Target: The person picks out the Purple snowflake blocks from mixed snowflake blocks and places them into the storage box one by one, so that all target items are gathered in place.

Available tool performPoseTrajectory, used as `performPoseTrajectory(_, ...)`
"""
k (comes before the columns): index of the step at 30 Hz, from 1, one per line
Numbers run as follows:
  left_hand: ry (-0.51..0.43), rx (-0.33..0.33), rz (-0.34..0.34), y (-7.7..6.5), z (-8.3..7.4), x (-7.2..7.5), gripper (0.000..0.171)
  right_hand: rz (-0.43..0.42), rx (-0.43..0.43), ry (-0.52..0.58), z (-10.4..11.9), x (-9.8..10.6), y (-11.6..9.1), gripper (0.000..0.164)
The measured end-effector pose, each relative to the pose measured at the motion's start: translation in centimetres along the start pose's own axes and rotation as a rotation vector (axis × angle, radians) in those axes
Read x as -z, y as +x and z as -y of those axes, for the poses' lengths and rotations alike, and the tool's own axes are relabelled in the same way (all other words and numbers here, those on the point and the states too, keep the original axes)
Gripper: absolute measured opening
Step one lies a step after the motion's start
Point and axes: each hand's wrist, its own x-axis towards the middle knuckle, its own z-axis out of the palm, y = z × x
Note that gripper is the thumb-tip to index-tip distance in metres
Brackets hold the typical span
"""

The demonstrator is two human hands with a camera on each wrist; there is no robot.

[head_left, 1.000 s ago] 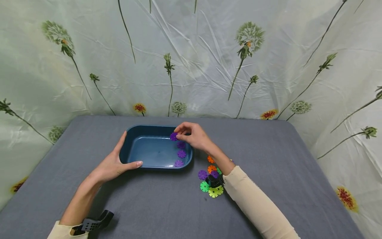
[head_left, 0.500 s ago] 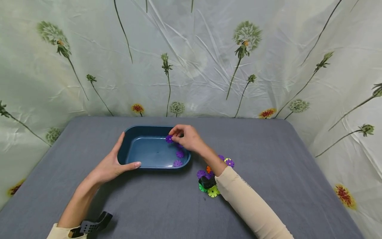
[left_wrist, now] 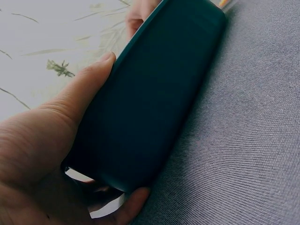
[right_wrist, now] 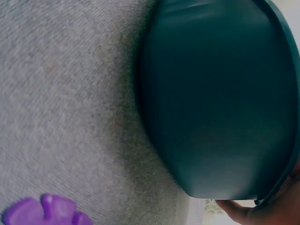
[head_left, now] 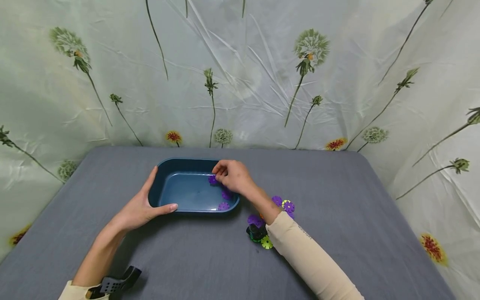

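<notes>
Pinching a purple disc [head_left: 212, 179] by its edge with the right grip [head_left: 233, 177], fingertips together on it, inside the blue tray [head_left: 187, 192] and not far from its far rim; held by the edge perhaps for an easy letting go. Not possible to tell: resting on the tray bottom or just above it. Clamping the left end of the tray with the left grip [head_left: 138, 207], the thumb along the near rim and the fingers round the end, probably to stop it from sliding. To see by the right end of the tray: two more purple discs [head_left: 223, 206], perhaps in a row to save room. To find the tray near the far edge of the surface [head_left: 180, 258], likely for reach by both arms. Outside it, to the right and closer to the near edge, a loose pile of discs [head_left: 288, 206], purple and yellow-green among them, partly covered by the right wrist strap [head_left: 256, 231]; suitably near for the right grip. Beyond the far edge, a flowered cloth [head_left: 247, 104].
</notes>
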Motion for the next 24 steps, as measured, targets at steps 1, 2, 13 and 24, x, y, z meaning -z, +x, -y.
performPoseTrajectory(1, 0.001, 0.002, -0.001, 0.0, 0.0, 0.0, 0.131, 0.000, -0.002, -0.019, 0.0, -0.1, 0.0, 0.010)
performPoseTrajectory(2, 0.001, 0.004, -0.001, 0.0, 0.0, 0.0, 0.132, -0.001, -0.004, -0.038, 0.0, -0.1, 0.0, 0.011)
performPoseTrajectory(13, 0.003, 0.010, -0.003, 0.0, 0.0, 0.0, 0.131, 0.047, 0.026, -0.060, -0.5, 0.2, -0.2, 0.025)
performPoseTrajectory(24, 0.017, 0.022, -0.014, 0.1, -0.2, -0.1, 0.132, 0.037, 0.113, 0.141, -1.7, 1.1, -0.7, 0.026)
